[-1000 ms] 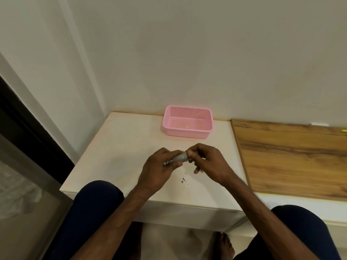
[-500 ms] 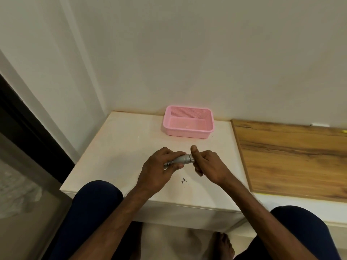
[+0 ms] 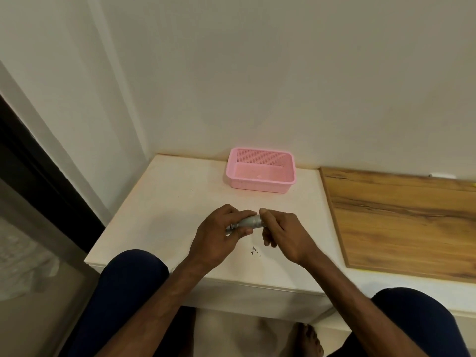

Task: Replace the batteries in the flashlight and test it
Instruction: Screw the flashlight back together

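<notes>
A small grey metal flashlight (image 3: 249, 222) lies level between both hands, a little above the white table (image 3: 164, 202). My left hand (image 3: 219, 234) is wrapped around its narrow body. My right hand (image 3: 283, 234) holds the wider head end with thumb and fingertips, and that hand hides the head's front. No loose batteries are visible.
A pink plastic basket (image 3: 260, 173) stands at the back of the table against the wall. A wooden board (image 3: 401, 217) covers the surface to the right. Small dark specks (image 3: 254, 250) lie on the tabletop below the hands. My knees flank the table's front edge.
My right hand has shifted its grip on the flashlight's head, the thumb now pointing up on top. More of the grey head shows. The left hand holds the body as before.
</notes>
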